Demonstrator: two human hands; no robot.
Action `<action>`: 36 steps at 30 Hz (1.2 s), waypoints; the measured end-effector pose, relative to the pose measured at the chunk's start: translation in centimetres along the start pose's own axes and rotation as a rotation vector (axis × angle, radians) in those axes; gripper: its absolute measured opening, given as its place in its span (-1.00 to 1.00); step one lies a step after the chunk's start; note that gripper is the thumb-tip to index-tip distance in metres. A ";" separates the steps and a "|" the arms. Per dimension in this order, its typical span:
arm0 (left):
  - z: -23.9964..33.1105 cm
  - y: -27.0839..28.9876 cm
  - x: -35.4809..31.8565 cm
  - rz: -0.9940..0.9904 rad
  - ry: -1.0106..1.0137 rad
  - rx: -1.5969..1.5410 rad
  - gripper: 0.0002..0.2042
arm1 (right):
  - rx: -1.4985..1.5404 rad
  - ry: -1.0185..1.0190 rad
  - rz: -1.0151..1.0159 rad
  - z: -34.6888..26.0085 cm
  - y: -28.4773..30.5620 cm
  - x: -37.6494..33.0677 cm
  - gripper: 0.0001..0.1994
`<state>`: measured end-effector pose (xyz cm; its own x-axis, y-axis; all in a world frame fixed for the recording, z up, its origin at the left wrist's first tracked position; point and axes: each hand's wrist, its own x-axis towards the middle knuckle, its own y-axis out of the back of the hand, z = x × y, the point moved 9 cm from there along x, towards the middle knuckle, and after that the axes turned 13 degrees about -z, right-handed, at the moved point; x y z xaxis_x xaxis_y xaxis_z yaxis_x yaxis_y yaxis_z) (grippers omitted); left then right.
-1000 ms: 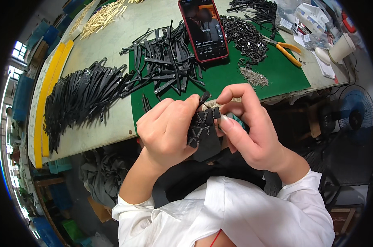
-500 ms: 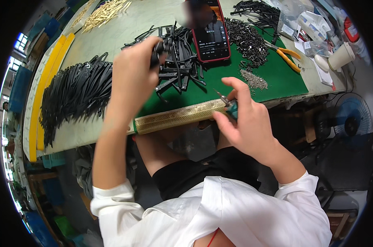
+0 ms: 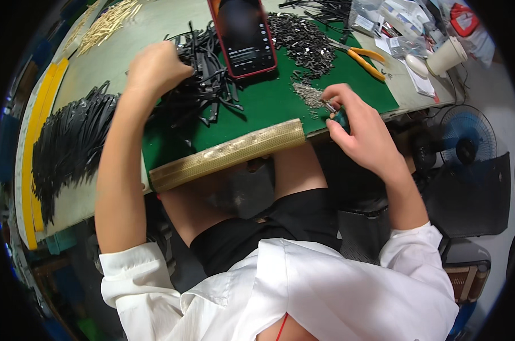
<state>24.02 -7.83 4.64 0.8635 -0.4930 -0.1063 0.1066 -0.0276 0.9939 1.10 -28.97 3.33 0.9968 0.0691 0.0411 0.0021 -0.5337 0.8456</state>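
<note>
My left hand (image 3: 159, 69) is curled at the left edge of a loose pile of slim black pieces (image 3: 209, 94) that look like eyeglass arms. Its fingertips face away, so what they hold is hidden. In my right hand (image 3: 357, 122) is a small screwdriver (image 3: 340, 118) with a teal handle, gripped between thumb and fingers. The metal end points at a little heap of tiny silver screws (image 3: 307, 95) on the green mat (image 3: 257, 108). A perforated gold-coloured strip (image 3: 229, 152) runs along the table's front edge, below both hands.
A phone (image 3: 243, 42) in a red case stands behind the mat's middle. Small black parts (image 3: 303, 45) and orange-handled pliers (image 3: 366, 61) lie right of it. Far left are a dense row of black arms (image 3: 69, 145) and yellow bars (image 3: 34, 148). A white cup (image 3: 446, 57) stands at right.
My view has shifted, moving the table leftward and up in it. My left hand has gone left across the black pile; my right hand has moved from the gold strip to the screws.
</note>
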 end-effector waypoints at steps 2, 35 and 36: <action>-0.6 0.7 0.1 0.001 -0.025 -0.015 -0.68 | -0.101 0.036 -0.134 1.0 -0.6 0.1 -0.72; 5.1 1.9 -15.5 0.302 -0.493 -0.900 -0.79 | -0.202 0.016 -0.373 -0.9 -1.7 2.6 -0.68; 5.6 2.4 -16.2 0.397 -0.562 -0.827 -0.79 | -0.132 0.047 -0.338 -1.4 -1.6 2.8 -0.68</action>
<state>7.51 -4.75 8.94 0.5823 -0.6720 0.4576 0.3508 0.7154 0.6043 3.78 -26.69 2.84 0.9367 0.2636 -0.2307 0.3175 -0.3605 0.8771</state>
